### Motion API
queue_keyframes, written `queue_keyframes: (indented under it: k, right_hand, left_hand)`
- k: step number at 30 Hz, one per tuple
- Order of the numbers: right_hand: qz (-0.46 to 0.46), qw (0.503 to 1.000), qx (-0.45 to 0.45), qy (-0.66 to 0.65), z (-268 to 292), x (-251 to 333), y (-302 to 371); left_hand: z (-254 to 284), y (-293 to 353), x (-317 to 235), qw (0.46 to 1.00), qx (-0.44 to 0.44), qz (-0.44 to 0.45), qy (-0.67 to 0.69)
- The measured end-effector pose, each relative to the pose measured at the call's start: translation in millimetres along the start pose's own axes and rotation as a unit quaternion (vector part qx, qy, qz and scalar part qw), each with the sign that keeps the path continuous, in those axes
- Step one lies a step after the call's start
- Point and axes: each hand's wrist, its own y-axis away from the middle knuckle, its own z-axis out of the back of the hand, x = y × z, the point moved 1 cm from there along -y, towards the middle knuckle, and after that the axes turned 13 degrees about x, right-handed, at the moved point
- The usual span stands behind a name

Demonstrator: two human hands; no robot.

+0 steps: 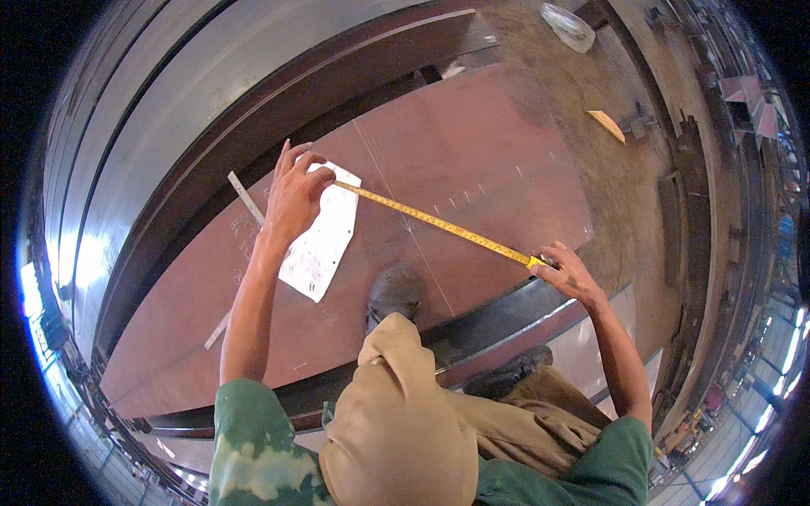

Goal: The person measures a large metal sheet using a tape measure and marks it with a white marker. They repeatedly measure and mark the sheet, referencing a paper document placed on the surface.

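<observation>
A yellow tape measure (439, 223) stretches between my two hands, slanting down from left to right above a reddish-brown steel plate (472, 126). With thumb and finger, my left hand (297, 190) pinches the tape's free end, its other fingers partly raised. The yellow case at the other end sits in the grip of my right hand (567, 271), mostly covered by the fingers. Beneath my left hand lies a white paper sheet (329, 240) with drawn marks. A metal straightedge (245, 198) passes under my left forearm. White chalk lines and short ticks mark the plate.
My shoe (396, 291) rests on the plate. Long dark steel beams (211, 118) lie along the far left, and another dark beam (498, 325) runs along the near edge. On the floor at the right are an orange-tan offcut (607, 126) and a clear plastic bag (568, 28).
</observation>
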Motion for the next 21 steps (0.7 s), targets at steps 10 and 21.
queue_keyframes:
  k: [10,21]
  right_hand:
    - [0.021,0.998,-0.01,0.054,3.2,-25.5,12.6]
    - [0.118,0.987,0.008,0.113,3.6,-13.6,-4.2]
  left_hand:
    - [-20.6,-0.2,-40.9,0.996,0.062,-0.003,0.061]
    - [-28.1,13.9,-116.2,0.984,0.152,-0.074,0.06]
